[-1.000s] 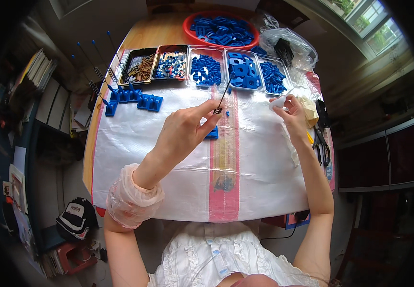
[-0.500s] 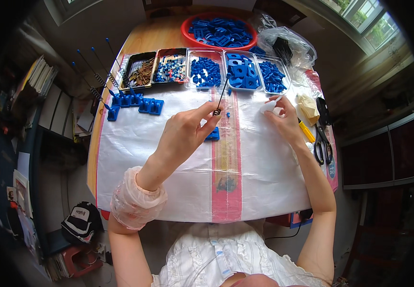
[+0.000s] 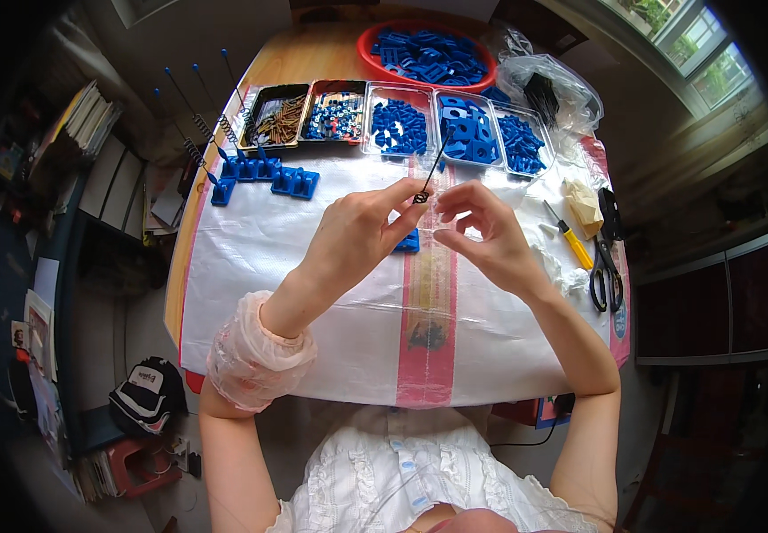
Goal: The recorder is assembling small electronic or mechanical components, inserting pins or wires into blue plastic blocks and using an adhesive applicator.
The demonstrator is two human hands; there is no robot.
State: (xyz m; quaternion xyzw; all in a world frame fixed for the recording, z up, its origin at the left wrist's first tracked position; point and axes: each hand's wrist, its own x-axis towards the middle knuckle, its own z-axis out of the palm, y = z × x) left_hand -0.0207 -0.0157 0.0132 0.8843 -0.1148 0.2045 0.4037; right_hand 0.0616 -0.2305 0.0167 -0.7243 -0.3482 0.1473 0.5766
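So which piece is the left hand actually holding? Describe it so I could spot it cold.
Start at the row of clear trays of blue parts at the far edge of the white sheet. Just in front of them, the left hand pinches a thin black rod that slants up toward the trays. Unlike the chunky blue parts around, it is dark, slender, with a small loop at its lower end.
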